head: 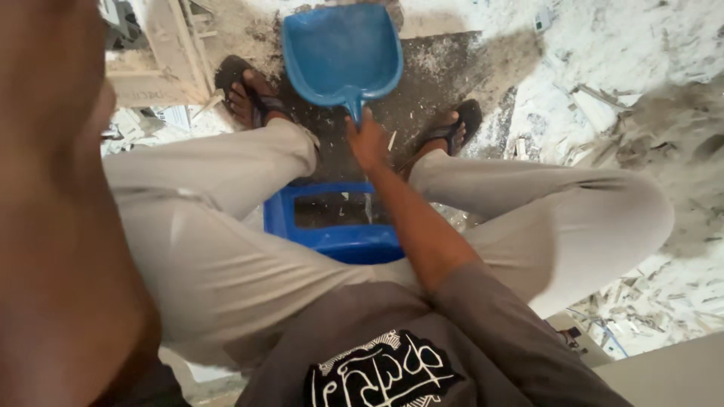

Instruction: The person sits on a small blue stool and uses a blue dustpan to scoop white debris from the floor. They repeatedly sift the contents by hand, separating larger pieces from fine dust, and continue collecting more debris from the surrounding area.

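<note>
Right hand (367,139) was closed around the short handle of a blue dustpan (341,53), whose scoop lay flat on the dusty floor (445,68) between two sandalled feet. Left hand was not identifiable; only a blurred arm (60,226) filled the near left. Beneath the person's knees sat a blue stool (332,241). White debris (633,53) littered the floor's right side.

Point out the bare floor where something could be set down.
Barest: the dark floor strip between the blue plastic dustpan and white debris to the right. The right hand grips the dustpan handle. Rubble crowds the floor's right side.
</note>
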